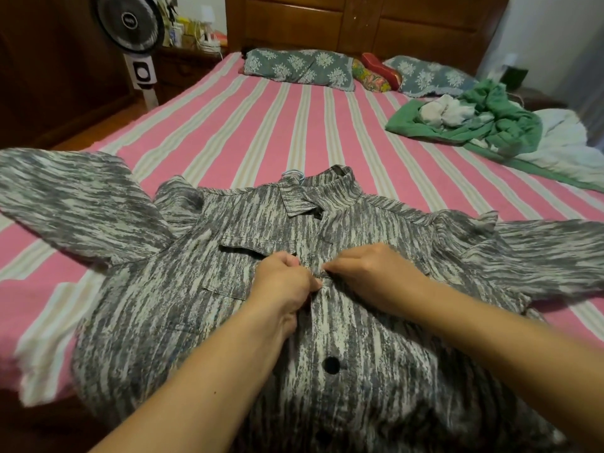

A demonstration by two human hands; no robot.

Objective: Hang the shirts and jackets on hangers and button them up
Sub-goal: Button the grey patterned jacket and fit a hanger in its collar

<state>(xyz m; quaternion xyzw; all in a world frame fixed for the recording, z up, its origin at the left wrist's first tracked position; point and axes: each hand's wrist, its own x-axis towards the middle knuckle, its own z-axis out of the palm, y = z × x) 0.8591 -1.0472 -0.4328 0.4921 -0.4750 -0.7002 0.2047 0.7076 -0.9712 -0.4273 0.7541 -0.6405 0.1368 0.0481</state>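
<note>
A grey-and-white streaked shirt [183, 308] lies face up, sleeves spread, on a pink striped bed [261, 125], a pale blue hanger hook [293, 174] showing at its collar. The left hand [283, 276] and right hand [369, 273] pinch the front placket at chest height, above a dark button [331, 365].

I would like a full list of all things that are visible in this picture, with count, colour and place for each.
shirt: one, grey and white streaked, spread flat on the near part of the bed
button: one plainly seen, dark, on the shirt front below the hands
hanger hook: one, pale blue, at the shirt collar
bed sheet: one, pink with pale stripes
pillows: two, grey-blue flowered, at the headboard
green garment: one, crumpled with white cloth, far right of the bed
headboard: one, brown wood
fan: one, black and white, left of the bed
left hand: one, pinches the shirt front
right hand: one, pinches the shirt front
</note>
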